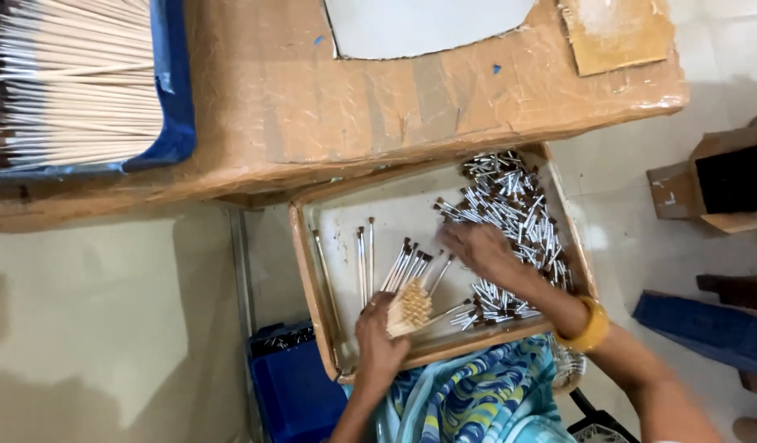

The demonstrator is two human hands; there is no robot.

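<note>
At the far left, at ten o'clock of the view, a blue tray (178,98) holds a thick stack of pale wooden sticks (75,82) lying side by side. It rests on a tape-wrapped cardboard worktop (313,107) that fills the upper part of the view, with a pale sheet (419,25) at twelve o'clock and a small brown board (616,33) at one o'clock.

Below the worktop, near six o'clock, a blue crate (292,390) stands on the floor just beside a shallow cardboard tray (308,279). The left hand (377,349) sits at the tray's near edge, closed around a bundle of thin sticks (409,308) whose cut ends face the camera; the bundle lies at about six o'clock of the tray. Several small brushes (399,267) with metal ferrules and dark tips lie fanned out on the tray floor just beyond it.

The right hand (481,250), with a yellow bangle (587,328) on its wrist, reaches flat over the tray's middle, touching the edge of a heap of metal ferrules (514,213) piled at the tray's two o'clock corner. It is blurred, so I cannot tell whether its fingers pinch anything.

A patterned blue garment (468,402) shows at six o'clock, and a brown box (715,184) stands on the floor at three o'clock.
</note>
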